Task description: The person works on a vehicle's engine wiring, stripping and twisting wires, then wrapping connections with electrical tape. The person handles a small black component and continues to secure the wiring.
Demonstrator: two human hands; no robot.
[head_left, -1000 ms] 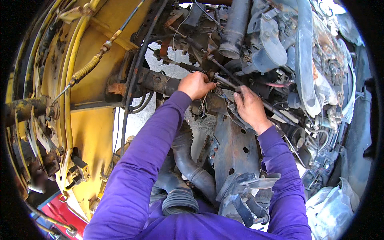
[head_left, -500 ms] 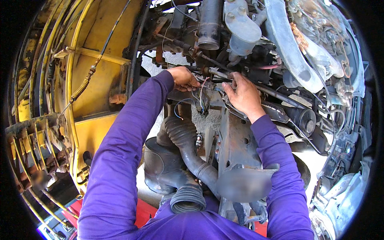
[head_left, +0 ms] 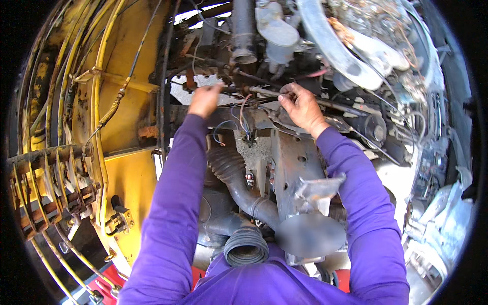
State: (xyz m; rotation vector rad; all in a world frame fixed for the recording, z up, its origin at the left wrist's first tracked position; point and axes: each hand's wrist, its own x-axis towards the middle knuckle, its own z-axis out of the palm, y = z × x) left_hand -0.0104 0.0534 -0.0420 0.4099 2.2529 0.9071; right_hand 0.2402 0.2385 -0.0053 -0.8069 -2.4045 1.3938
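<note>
My left hand (head_left: 204,101) is up at the left of a loose bunch of thin coloured wires (head_left: 245,113), smeared by motion, its fingers not clear. To the right of the wires, my right hand (head_left: 304,109) has its fingers curled toward the thumb beside a metal rod (head_left: 265,92). Whatever lies between those fingertips is too small to make out. A blue wire (head_left: 217,133) loops out below the bunch, its end hanging free. Under the wires sits a black ribbed hose (head_left: 226,163), curving down to the right.
Yellow machine panel (head_left: 129,114) with yellow pipes (head_left: 96,127) stands at my left. A grey frame beam (head_left: 295,155) runs toward me below my right hand. An open-ended ribbed rubber duct (head_left: 246,247) is near my body. Engine parts and a pale reservoir (head_left: 278,31) fill the far side.
My left hand has moved left, away from the wires. My right hand remains right of them, its fingers drawn closer together. The whole view has shifted slightly.
</note>
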